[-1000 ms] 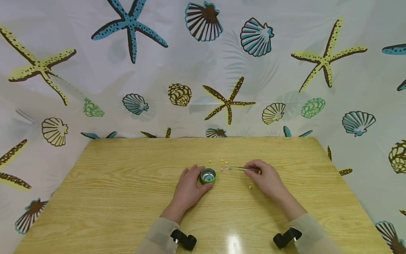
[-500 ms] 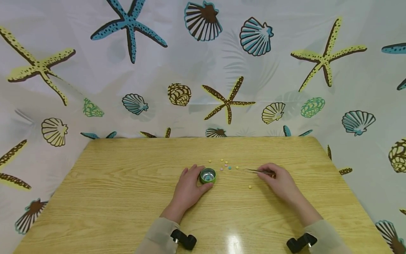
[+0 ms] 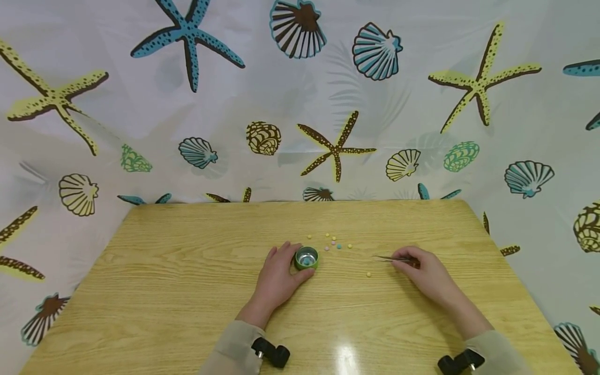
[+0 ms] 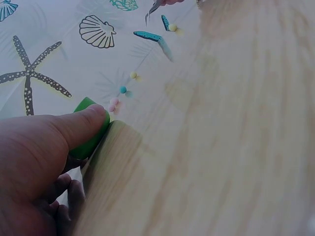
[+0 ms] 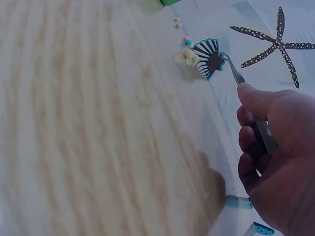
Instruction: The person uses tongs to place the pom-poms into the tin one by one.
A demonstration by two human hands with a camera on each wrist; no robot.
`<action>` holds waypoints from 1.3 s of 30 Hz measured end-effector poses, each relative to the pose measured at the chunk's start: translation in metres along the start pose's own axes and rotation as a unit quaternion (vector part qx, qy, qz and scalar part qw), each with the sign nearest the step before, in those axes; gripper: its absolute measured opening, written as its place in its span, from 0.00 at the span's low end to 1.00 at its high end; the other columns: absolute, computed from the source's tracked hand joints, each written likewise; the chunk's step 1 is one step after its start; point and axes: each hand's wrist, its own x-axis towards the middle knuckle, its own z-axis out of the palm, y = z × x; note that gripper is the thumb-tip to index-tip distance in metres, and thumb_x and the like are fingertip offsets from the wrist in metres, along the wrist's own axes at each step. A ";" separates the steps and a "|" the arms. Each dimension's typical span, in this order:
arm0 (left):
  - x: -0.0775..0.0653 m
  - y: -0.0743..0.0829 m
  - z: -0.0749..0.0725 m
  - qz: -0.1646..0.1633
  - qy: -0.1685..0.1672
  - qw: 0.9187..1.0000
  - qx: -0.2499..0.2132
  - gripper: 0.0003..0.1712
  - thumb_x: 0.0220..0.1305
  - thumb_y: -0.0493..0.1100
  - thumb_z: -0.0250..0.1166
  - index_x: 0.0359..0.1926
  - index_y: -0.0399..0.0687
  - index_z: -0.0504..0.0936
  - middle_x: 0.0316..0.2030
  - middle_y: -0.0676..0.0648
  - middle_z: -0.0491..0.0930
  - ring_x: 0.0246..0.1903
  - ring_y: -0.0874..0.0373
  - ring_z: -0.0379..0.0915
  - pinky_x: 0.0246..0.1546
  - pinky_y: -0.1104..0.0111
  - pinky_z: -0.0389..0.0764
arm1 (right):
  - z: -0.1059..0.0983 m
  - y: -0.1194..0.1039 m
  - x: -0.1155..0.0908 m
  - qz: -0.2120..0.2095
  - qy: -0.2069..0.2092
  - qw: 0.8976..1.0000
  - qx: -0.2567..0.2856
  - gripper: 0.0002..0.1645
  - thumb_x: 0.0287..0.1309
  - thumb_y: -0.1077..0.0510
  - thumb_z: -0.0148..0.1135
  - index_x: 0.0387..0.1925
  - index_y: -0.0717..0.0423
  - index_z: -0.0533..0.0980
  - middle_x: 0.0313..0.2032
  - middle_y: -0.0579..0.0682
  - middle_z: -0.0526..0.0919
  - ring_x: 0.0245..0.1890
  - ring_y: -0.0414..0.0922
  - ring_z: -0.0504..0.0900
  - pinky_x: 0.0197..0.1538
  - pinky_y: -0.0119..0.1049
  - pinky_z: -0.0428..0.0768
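My left hand [image 3: 281, 276] curls its fingers and thumb around a small green cup [image 3: 309, 269] with a shiny inside, and something blue lies at its bottom. In the right hand [image 3: 431, 273] a pair of thin metal tweezers [image 3: 392, 258] is pinched, its tips pointing left. Between the two hands lie several small round beads: a blue bead [image 3: 339, 246], pink beads [image 3: 326, 249] and yellow beads [image 3: 349, 246]. One yellow bead [image 3: 369, 274] sits apart, nearer the person. The right wrist view shows the bent tweezer tips holding no bead.
A wooden table [image 3: 187, 302] carries everything. Behind it and at both sides hangs a white cloth [image 3: 225, 104] printed with starfish and shells. Black camera mounts sit on both sleeves.
My right hand has drawn the tweezers away from the blue bead, to the right and slightly nearer the person. A yellow bead beside the blue one is uncovered. The left hand stays on the cup.
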 end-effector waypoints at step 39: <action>-0.001 0.001 -0.002 0.007 0.001 1.000 -0.005 0.39 0.60 0.55 0.75 0.66 0.41 0.75 0.63 0.41 0.76 0.71 0.44 0.60 0.76 0.52 0.49 | 0.003 0.011 -0.008 0.009 -0.062 0.998 0.018 0.11 0.65 0.49 0.68 0.46 0.46 0.82 0.43 0.43 0.84 0.41 0.43 0.81 0.42 0.35 0.81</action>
